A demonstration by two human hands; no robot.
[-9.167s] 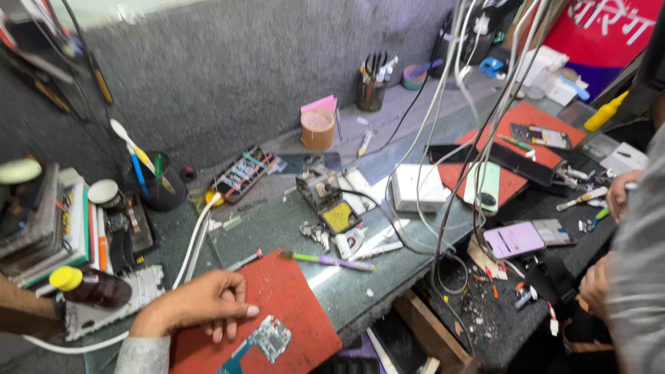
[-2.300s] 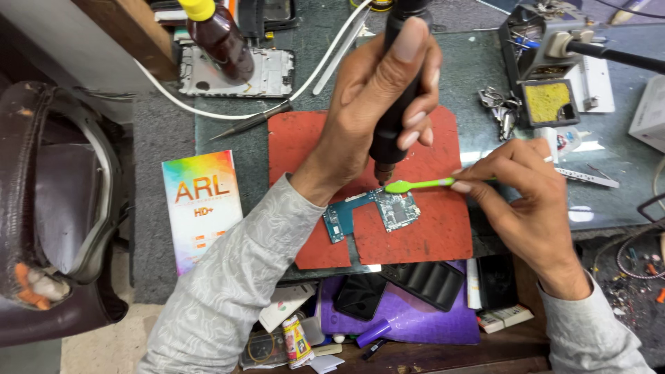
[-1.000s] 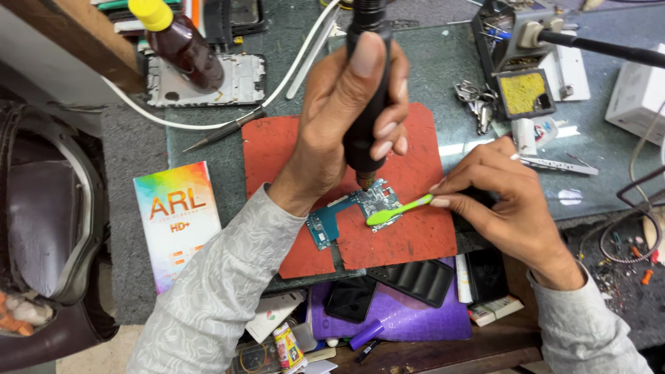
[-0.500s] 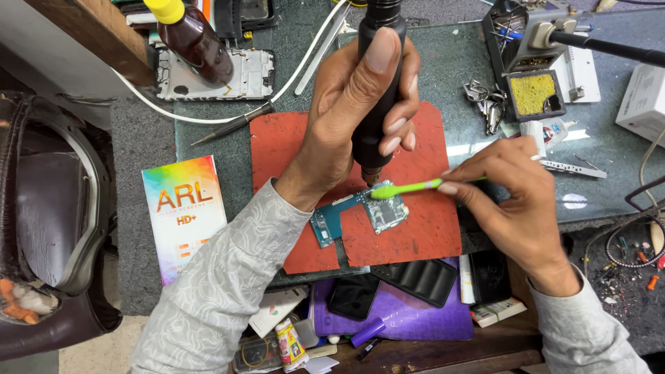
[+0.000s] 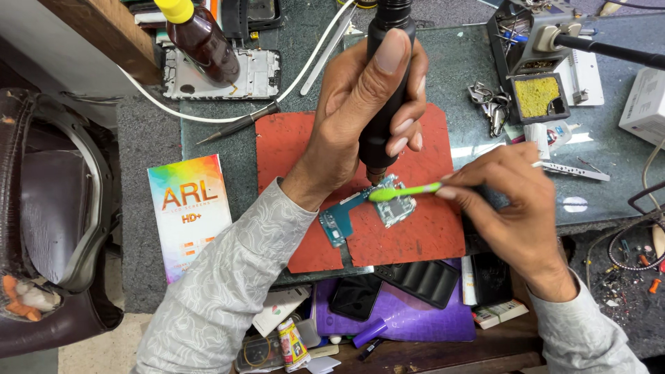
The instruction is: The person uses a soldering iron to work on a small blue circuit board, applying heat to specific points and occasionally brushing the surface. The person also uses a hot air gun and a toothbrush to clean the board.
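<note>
Two hands over a red rubber work mat (image 5: 291,145) mid-tabletop. Left hand (image 5: 360,118) grips a black cylindrical power tool (image 5: 386,90), tip down on a small teal circuit board (image 5: 377,208). Right hand (image 5: 509,201) pinches a green-headed brush (image 5: 405,192) across the board.

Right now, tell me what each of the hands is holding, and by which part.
Left hand: black pen-shaped tool, gripped around its barrel, tip down by the circuit board. Right hand: green brush, pinched at its handle end.
</note>
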